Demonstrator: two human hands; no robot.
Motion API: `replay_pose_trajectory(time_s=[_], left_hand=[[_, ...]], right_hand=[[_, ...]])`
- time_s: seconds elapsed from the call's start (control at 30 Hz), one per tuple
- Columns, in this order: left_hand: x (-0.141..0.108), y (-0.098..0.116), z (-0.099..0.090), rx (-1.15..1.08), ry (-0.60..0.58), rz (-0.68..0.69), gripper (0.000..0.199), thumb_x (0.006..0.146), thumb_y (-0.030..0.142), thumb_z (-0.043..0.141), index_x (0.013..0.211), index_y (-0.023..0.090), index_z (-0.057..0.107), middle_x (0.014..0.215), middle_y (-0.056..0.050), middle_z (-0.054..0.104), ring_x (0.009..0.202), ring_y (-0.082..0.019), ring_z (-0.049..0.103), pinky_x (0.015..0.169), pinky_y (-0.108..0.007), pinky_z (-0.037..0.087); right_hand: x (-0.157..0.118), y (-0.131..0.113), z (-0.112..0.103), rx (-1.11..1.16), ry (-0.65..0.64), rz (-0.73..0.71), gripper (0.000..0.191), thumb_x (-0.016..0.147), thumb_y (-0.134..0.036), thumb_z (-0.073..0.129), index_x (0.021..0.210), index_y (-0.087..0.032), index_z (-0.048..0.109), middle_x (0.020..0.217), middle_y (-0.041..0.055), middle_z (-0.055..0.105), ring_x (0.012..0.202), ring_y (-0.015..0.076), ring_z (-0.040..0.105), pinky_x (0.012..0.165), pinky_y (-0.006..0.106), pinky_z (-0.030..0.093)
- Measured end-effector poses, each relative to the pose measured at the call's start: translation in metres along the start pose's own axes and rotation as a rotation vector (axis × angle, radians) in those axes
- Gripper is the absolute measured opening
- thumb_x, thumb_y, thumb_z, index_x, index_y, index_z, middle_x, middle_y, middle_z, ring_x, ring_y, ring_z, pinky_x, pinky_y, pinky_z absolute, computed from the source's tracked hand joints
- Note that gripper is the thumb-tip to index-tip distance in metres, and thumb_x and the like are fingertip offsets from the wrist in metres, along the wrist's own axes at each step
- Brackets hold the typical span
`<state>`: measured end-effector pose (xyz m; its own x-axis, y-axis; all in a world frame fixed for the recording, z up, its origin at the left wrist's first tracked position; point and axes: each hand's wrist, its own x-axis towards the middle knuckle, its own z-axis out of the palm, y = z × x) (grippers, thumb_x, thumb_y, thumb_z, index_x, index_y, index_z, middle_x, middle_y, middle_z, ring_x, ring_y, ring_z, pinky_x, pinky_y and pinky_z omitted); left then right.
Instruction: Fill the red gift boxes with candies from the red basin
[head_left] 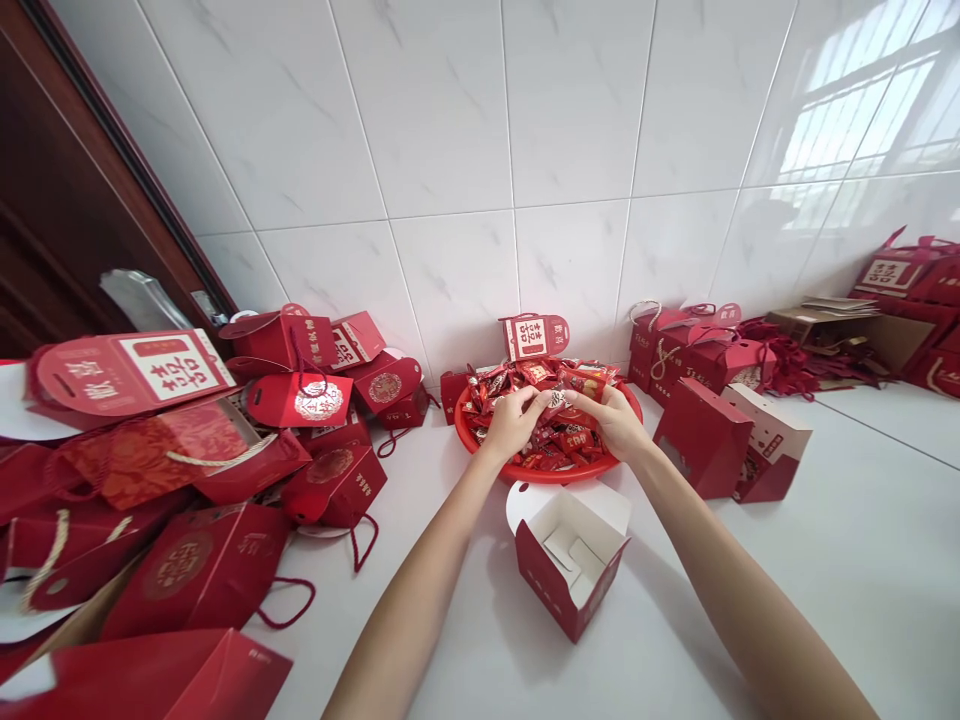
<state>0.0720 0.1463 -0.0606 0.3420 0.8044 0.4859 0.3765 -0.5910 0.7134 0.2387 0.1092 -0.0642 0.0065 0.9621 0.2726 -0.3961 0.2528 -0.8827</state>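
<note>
Over a red basin point(459, 432) heaped with red-wrapped candies point(574, 440), my left hand point(516, 422) and my right hand point(613, 418) meet at the fingertips. Between them they pinch a small wrapped candy point(556, 402), red and white with dark print. Just in front of the basin an open red gift box point(551, 570) stands with its flaps up. Its white inside shows only folded bottom flaps. Both forearms reach past this box, one on each side.
Red gift boxes with cord handles point(202, 570) pile up on the left. More boxes point(701, 440) stand right of the basin, with red shreds point(787, 360) and a stack of boxes point(911, 275) beyond. A tiled wall point(450, 120) closes the back of the white table point(847, 600).
</note>
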Motion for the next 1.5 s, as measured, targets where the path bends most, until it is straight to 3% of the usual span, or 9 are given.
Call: replay_pose_trajectory(time_s=[0.1,0.2,0.37,0.53,0.97,1.1,1.27,1.4,1.5], left_hand=[[0.0,0.0,0.001,0.012,-0.016,0.009,0.043,0.094,0.05,0.048,0.064,0.02,0.05,0.058,0.003,0.05,0.06,-0.014,0.048,0.06,-0.026,0.039],[-0.001,0.001,0.002,0.017,-0.085,-0.023,0.041,0.097,0.042,0.043,0.069,0.019,0.063,0.064,-0.001,0.064,0.066,-0.017,0.059,0.067,-0.027,0.047],[-0.002,0.004,0.004,0.36,-0.24,-0.016,0.024,0.085,0.018,0.054,0.093,0.02,0.077,0.095,-0.006,0.079,0.092,-0.025,0.071,0.089,-0.035,0.053],[-0.003,0.007,0.007,0.604,-0.388,0.077,0.05,0.074,0.003,0.058,0.12,0.018,0.072,0.129,-0.012,0.07,0.122,-0.03,0.063,0.103,-0.037,0.051],[-0.003,0.014,0.008,0.834,-0.42,0.036,0.048,0.073,0.01,0.066,0.121,0.016,0.071,0.129,-0.014,0.069,0.122,-0.036,0.057,0.103,-0.044,0.049],[-0.004,0.015,0.009,0.82,-0.396,0.04,0.036,0.077,0.01,0.063,0.11,0.018,0.075,0.12,-0.013,0.073,0.119,-0.034,0.06,0.1,-0.042,0.05],[-0.004,0.014,0.007,0.721,-0.319,0.052,0.03,0.097,0.024,0.045,0.098,0.02,0.074,0.103,-0.01,0.076,0.097,-0.027,0.068,0.088,-0.037,0.051],[-0.001,0.003,0.005,0.329,-0.139,0.096,0.035,0.099,0.036,0.044,0.075,0.019,0.062,0.072,-0.003,0.068,0.067,-0.018,0.061,0.067,-0.029,0.046],[0.002,-0.006,0.005,0.056,-0.03,0.088,0.04,0.096,0.046,0.049,0.065,0.02,0.05,0.063,0.0,0.058,0.062,-0.015,0.053,0.061,-0.028,0.042]], right_hand=[[-0.002,0.0,0.0,-0.036,0.013,-0.044,0.04,0.062,-0.038,0.092,0.093,-0.018,0.077,0.098,0.0071,0.08,0.088,0.0251,0.075,0.083,0.037,0.061],[0.001,0.002,-0.001,0.042,0.121,-0.126,0.037,0.063,-0.037,0.091,0.093,-0.02,0.076,0.093,0.0042,0.08,0.084,0.0236,0.075,0.082,0.037,0.061],[0.006,0.005,-0.005,0.148,0.337,-0.212,0.034,0.059,-0.034,0.091,0.084,-0.019,0.073,0.082,0.0028,0.078,0.074,0.0217,0.074,0.076,0.035,0.062],[0.006,0.004,-0.004,0.174,0.395,-0.241,0.034,0.056,-0.031,0.09,0.082,-0.02,0.071,0.08,0.0015,0.077,0.072,0.0209,0.073,0.074,0.035,0.063],[0.007,0.006,-0.004,0.181,0.425,-0.247,0.037,0.056,-0.031,0.091,0.083,-0.02,0.07,0.08,0.0004,0.076,0.073,0.0183,0.072,0.071,0.031,0.062],[0.008,0.009,-0.007,0.178,0.433,-0.25,0.039,0.056,-0.031,0.092,0.084,-0.02,0.068,0.081,0.0003,0.076,0.073,0.0182,0.072,0.073,0.032,0.062],[0.009,0.011,-0.009,0.148,0.421,-0.271,0.037,0.059,-0.033,0.091,0.086,-0.019,0.069,0.084,0.0019,0.076,0.076,0.0201,0.072,0.076,0.036,0.061],[0.009,0.011,-0.008,0.14,0.44,-0.278,0.038,0.059,-0.033,0.091,0.089,-0.02,0.07,0.088,0.0027,0.077,0.079,0.0214,0.073,0.079,0.038,0.061],[0.009,0.012,-0.008,0.137,0.444,-0.277,0.039,0.059,-0.033,0.091,0.089,-0.02,0.07,0.09,0.003,0.077,0.08,0.022,0.073,0.081,0.039,0.061]])
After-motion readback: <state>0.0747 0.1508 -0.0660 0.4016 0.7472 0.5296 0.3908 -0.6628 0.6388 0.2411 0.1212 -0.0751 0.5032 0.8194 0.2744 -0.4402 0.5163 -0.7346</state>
